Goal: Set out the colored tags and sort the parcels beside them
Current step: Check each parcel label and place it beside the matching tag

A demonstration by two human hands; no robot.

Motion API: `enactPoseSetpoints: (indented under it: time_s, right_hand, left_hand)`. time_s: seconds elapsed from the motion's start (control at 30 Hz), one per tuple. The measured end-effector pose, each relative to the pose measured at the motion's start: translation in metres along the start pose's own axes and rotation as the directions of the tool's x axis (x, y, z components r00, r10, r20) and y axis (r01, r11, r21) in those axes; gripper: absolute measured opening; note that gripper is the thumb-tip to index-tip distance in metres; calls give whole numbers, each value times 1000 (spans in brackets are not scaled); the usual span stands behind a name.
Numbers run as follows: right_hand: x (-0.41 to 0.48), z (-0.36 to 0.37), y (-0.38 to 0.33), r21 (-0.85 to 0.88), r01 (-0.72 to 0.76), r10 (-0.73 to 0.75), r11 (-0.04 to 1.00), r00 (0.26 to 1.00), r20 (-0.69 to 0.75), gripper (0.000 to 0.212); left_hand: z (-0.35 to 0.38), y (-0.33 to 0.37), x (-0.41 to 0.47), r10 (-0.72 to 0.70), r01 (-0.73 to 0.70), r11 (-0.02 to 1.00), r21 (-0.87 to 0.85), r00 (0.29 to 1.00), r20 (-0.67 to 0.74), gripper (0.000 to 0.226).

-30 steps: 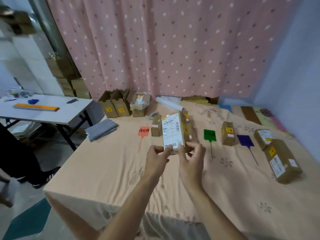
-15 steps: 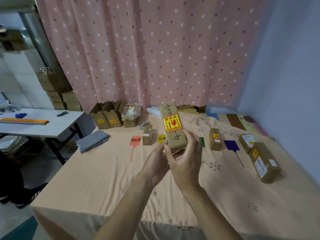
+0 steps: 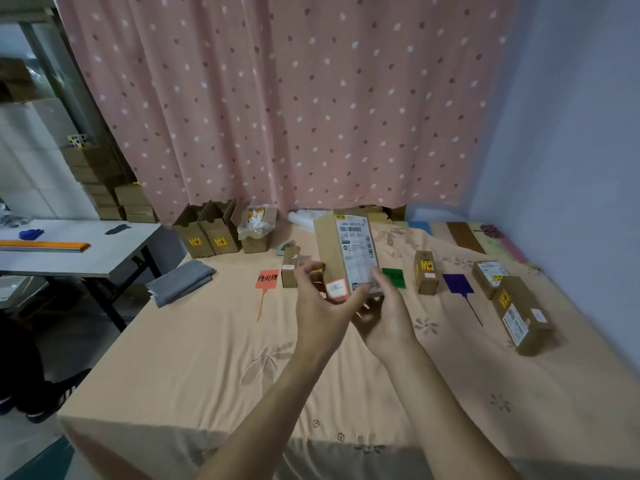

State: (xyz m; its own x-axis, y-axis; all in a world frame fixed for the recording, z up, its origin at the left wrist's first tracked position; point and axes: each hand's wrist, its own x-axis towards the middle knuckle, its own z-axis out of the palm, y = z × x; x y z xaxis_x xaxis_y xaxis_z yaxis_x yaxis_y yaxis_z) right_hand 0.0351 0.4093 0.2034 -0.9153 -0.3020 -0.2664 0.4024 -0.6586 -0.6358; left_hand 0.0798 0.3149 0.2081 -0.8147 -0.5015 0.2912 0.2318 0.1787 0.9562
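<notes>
Cardboard parcel (image 3: 348, 258) gripped upright at lower end by left hand (image 3: 320, 303) and right hand (image 3: 384, 315), above bed (image 3: 207, 358) middle. Judged light, stiff; long sides best held.

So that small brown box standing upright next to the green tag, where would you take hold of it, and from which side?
I'd come down from above on the small brown box and pinch its two long side faces near the top. It stands tall and narrow on soft cloth, so a sideways push could tip it. The green tag to its left and the purple tag to its right lie flat, so fingers have room on both sides.
</notes>
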Motion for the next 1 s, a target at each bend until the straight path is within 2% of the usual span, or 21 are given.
enactPoseSetpoints:
  time_s: [0.07, 0.2, 0.33, 0.47, 0.6, 0.73, 0.83, 0.9, 1.0]
  right_hand:
    - [1, 0, 0, 92, -74, 67, 993, 995, 73, 39]
    - [-1, -3, 8, 154, -175, 152, 973, 977, 151, 47]
    - [-2, -6, 18, 211, -231, 192, 950, 963, 191, 50]
    - [-6, -2, 17, 201, -216, 178, 955, 965, 192, 51]
    - [-5, -4, 19, 202, -230, 194, 952, 964, 183, 53]
    - [-3, -5, 22, 153, -196, 183, 969, 978, 97, 57]
    - [-1, -5, 26, 98, -146, 143, 984, 989, 36, 52]
    - [0, -6, 29, 53, -104, 104, 993, 995, -6, 49]
    - [7, -12, 38, -25, -83, 81, 996, 995, -56, 45]
  left_hand:
    - [3, 0, -4, 67, -65, 994, 84, 997, -26, 79]
    - [7, 0, -13, 226, -203, 937, 283, 973, -51, 82]
    - [9, 6, -18, 298, -263, 909, 323, 952, -63, 83]
    - [4, 9, -20, 329, -296, 892, 342, 944, -39, 83]
    - [-5, 4, -17, 294, -274, 906, 322, 956, -13, 90]
    - [-14, -11, -19, 264, -261, 930, 259, 964, 22, 90]
    - [-18, -23, -21, 194, -203, 947, 248, 979, 60, 87]
    - [-20, -30, -23, 152, -164, 954, 253, 986, 67, 83]
    - [-22, -40, -21, 104, -117, 960, 254, 992, 65, 64]
